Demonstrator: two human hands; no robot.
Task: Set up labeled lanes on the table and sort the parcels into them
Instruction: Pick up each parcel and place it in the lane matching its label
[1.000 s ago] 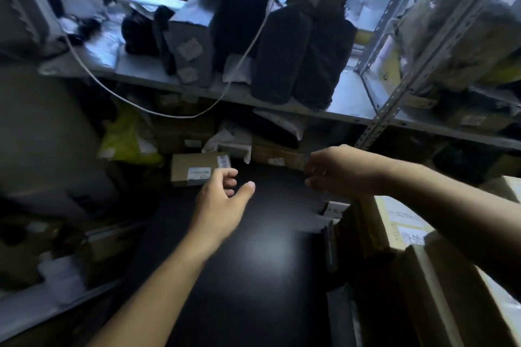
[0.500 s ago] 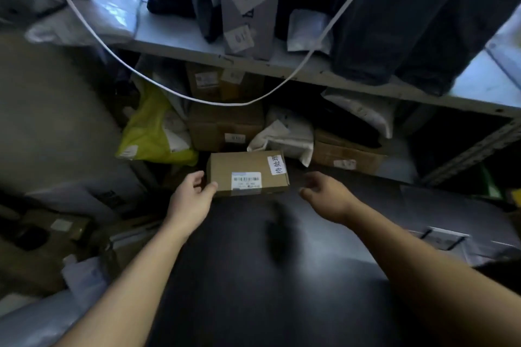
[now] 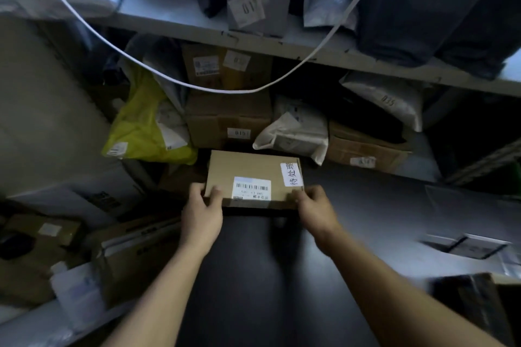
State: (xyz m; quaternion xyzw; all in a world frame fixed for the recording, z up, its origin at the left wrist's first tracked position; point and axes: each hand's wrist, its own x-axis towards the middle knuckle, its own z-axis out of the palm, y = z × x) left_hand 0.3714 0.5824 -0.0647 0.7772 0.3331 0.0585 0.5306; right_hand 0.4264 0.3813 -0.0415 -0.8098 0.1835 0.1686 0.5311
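Observation:
A flat brown cardboard parcel [image 3: 248, 169] lies at the far end of the dark table [image 3: 253, 276]. It carries a white barcode sticker and a white handwritten label at its right edge. My left hand [image 3: 201, 213] grips its near left corner, thumb on top. My right hand [image 3: 315, 210] grips the near right corner just below the handwritten label.
Behind the parcel, under a grey shelf [image 3: 282, 45], sit numbered cardboard boxes [image 3: 228, 118], a yellow bag [image 3: 141, 127] and white mailers [image 3: 298, 127]. A white cable [image 3: 197, 84] sags in front. More boxes [image 3: 127, 256] crowd the left; a grey packet [image 3: 468, 245] lies on the table's right.
Both hands have reached forward and taken hold of the parcel's near corners. The view has moved closer to the parcel and tilted down.

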